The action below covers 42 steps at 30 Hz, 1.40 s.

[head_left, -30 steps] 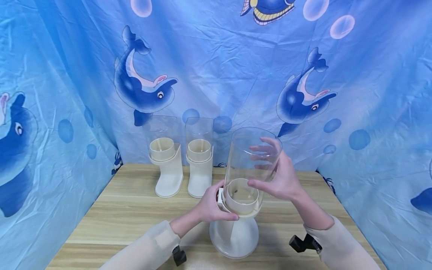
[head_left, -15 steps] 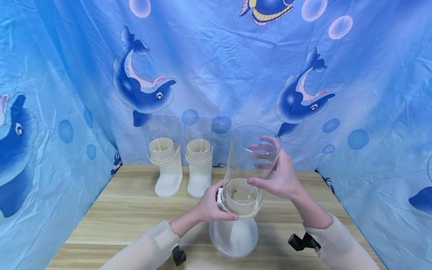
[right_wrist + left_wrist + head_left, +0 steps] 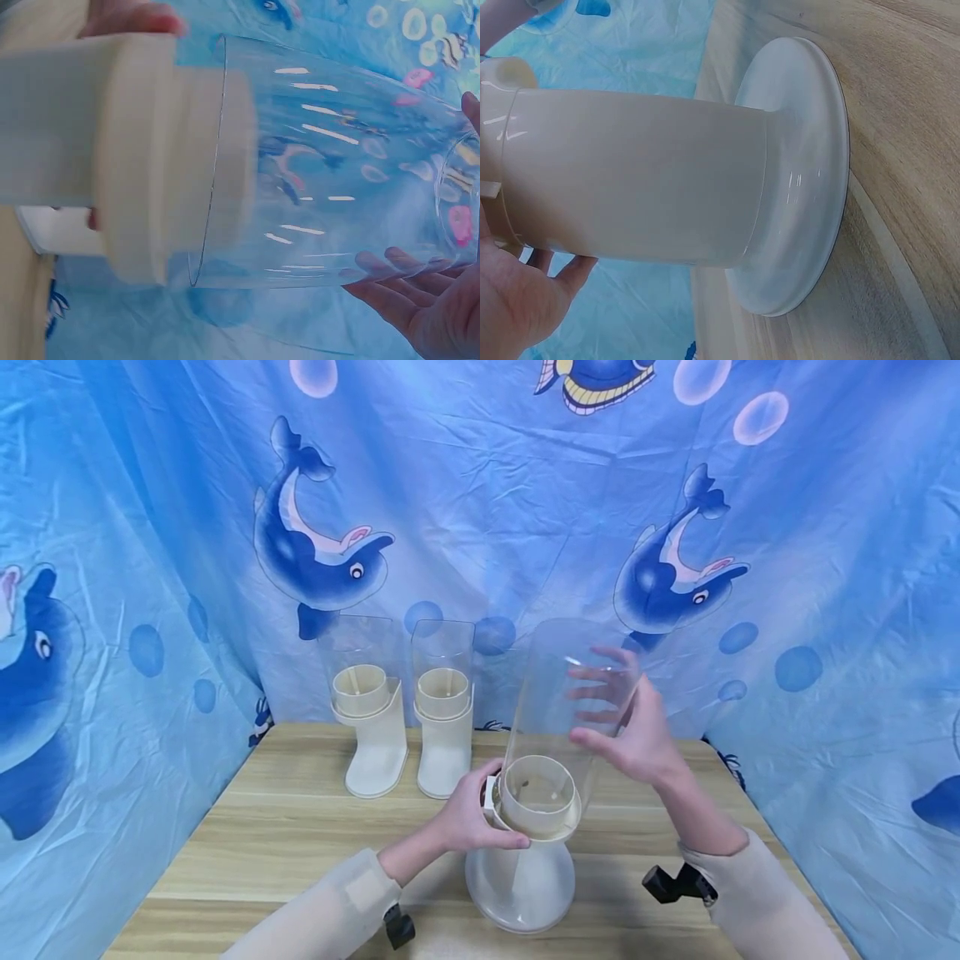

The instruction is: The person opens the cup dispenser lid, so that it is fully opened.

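Note:
A white stand (image 3: 521, 887) with a round base and a cream ring-shaped top (image 3: 538, 793) stands at the table's front middle. My left hand (image 3: 476, 817) grips it around the top from the left. A clear cylinder (image 3: 558, 693) is held by my right hand (image 3: 626, 727), fingers round its far side and thumb in front. In the right wrist view the clear cylinder (image 3: 337, 180) has its lower rim around part of the cream collar (image 3: 217, 157). The stand's column (image 3: 637, 176) and base (image 3: 810, 180) show in the left wrist view.
Two similar white stands (image 3: 375, 760) (image 3: 444, 760) with cream cups and clear covers are at the back left of the wooden table (image 3: 300, 835). A blue dolphin-print cloth (image 3: 480, 485) hangs behind and at both sides.
My right hand has moved up and slightly right, and the clear cylinder has risen with it relative to the cream top. My left hand keeps its grip on the stand.

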{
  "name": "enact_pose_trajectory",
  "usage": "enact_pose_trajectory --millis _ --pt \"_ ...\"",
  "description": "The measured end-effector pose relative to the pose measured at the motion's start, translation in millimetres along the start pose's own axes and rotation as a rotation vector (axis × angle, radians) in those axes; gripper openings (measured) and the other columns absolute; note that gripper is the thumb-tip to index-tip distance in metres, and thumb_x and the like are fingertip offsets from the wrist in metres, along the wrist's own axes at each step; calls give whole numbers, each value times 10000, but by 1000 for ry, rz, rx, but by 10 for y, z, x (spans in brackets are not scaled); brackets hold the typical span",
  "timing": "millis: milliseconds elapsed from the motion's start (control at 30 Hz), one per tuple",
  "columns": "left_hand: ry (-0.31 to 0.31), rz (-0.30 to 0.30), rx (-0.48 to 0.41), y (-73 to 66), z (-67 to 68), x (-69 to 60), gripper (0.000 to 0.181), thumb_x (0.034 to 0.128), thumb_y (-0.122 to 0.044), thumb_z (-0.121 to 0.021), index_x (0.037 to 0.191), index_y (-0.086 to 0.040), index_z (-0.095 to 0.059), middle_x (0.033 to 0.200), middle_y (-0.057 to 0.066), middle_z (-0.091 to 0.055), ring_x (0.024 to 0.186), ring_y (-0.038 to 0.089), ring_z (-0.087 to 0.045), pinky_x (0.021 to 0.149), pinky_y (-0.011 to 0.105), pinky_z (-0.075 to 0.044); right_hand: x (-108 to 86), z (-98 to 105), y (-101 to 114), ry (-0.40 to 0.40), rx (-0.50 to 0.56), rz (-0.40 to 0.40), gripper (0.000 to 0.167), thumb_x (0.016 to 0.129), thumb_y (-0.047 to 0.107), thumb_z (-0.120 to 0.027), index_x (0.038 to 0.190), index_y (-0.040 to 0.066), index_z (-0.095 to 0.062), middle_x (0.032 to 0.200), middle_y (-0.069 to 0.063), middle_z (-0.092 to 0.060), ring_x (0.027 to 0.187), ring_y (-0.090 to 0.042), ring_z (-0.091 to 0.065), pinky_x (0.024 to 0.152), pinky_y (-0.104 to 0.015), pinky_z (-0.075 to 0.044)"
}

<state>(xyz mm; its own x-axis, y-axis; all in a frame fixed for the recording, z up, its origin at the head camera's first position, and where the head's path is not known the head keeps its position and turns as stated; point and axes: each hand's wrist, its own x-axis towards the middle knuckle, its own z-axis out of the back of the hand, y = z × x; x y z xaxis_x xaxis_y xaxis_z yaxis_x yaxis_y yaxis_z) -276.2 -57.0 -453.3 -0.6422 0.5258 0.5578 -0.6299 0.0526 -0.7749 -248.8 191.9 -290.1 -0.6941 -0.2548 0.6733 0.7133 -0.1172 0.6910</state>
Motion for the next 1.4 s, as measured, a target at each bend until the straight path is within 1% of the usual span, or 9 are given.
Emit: enact_pose_trajectory --millis 200,333,400,533,633,767,900,1233,1400 --pt "-13 40 -3 -11 -2 2 942 638 -117 -979 1469 -37 -541 1337 244 -674 1181 388 -688 1001 274 -592 94 247 57 -119 93 75 872 746 -99 -779 1532 56 -436 1309 -56 -716 1078 -177 -763 822 -290 -664" --pt "-5 32 -15 -14 -3 5 957 644 -108 -976 1486 -30 -527 1355 288 -652 1195 447 -669 1013 275 -588 117 418 24 -203 85 63 824 789 -122 -764 1522 89 -451 1287 -56 -714 1067 -154 -762 824 -228 -649" --pt "-2 28 -13 -11 -4 2 955 645 -107 -977 1485 -35 -529 1348 272 -659 1187 369 -688 1009 278 -591 114 484 -19 -233 66 39 830 798 -143 -753 1528 97 -441 1283 -61 -702 1062 -143 -757 825 -213 -644" --pt "1 36 -12 -10 4 -3 956 646 -104 -978 1487 -35 -528 1348 245 -668 1178 201 -692 1005 282 -595 110 554 -137 -274 -52 -34 850 818 -133 -764 1540 138 -408 1292 -32 -671 1055 -83 -737 839 -184 -631" --pt "2 60 -14 -12 5 0 957 649 -111 -977 1490 -37 -525 1364 253 -662 1187 198 -687 1005 273 -589 95 583 -252 -288 -215 -128 881 853 -2 -829 1571 159 -345 1351 -47 -642 1105 -88 -718 884 -172 -615" --pt "6 78 -8 -17 1 4 957 655 -121 -977 1490 -27 -520 1372 259 -658 1201 258 -684 1010 264 -581 63 616 -473 -262 -379 -261 1006 854 228 -902 1612 147 -246 1465 -165 -599 1244 -292 -694 1009 -397 -625" --pt "5 86 1 -30 1 2 965 653 -118 -978 1493 -23 -515 1371 253 -662 1189 170 -678 1010 263 -580 31 632 -746 -235 -413 -332 1107 826 330 -931 1625 105 -199 1502 -260 -555 1317 -465 -631 1061 -635 -550" --pt "-4 84 -1 -21 -1 2 965 646 -113 -980 1490 -22 -520 1371 234 -667 1191 169 -678 1015 267 -581 -163 588 -1305 -253 -451 -408 1172 770 402 -967 1609 78 -216 1477 -284 -521 1327 -487 -603 1078 -643 -535" --pt "2 71 -10 -4 -9 0 959 651 -108 -973 1491 -24 -519 1374 250 -657 1217 309 -677 1033 270 -572 -227 556 -1442 -249 -473 -442 1194 747 425 -978 1609 108 -216 1495 -246 -522 1332 -474 -597 1091 -628 -532"
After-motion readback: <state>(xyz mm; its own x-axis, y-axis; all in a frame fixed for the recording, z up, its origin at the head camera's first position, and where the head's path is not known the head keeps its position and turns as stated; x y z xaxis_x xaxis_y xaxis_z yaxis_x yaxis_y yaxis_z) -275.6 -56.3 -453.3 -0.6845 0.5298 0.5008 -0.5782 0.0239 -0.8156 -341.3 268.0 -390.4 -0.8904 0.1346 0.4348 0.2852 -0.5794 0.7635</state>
